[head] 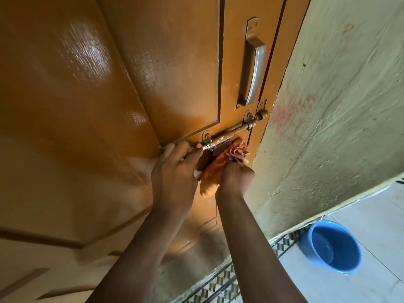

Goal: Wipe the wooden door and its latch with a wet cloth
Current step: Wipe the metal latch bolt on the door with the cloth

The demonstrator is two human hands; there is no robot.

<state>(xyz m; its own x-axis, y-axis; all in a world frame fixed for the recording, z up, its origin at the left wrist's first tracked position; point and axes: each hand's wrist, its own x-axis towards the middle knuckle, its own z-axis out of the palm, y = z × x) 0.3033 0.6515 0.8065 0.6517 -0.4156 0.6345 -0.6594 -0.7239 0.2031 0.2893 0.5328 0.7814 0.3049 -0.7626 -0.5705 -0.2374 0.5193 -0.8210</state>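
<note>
**Latch wipe in progress, cloth under the bolt**

The wooden door point(87, 106) fills the left and middle of the view, glossy orange-brown, with wet-looking sheen on the upper panels. The wall point(338, 106) stands right of it, and a blue bucket point(334, 246) sits on the tiled floor point(371, 215) at lower right, well apart from the work. A metal pull handle point(253, 68) is mounted above the latch point(236, 130), a sliding bolt running across near the door's right edge.

The left hand point(175, 173) has its fingers point(192, 150) curled shut on the bolt's left end, steadying it. The right hand point(236, 178) is closed around the bunched orange cloth point(220, 165), pressed up against the underside of the bolt.

To do this step well, I'd guess: keep the bolt pinned, wrap cloth round the bar, rub along its length, then work into the brackets and knob. The lower panels look duller, likely still to wipe.
</note>
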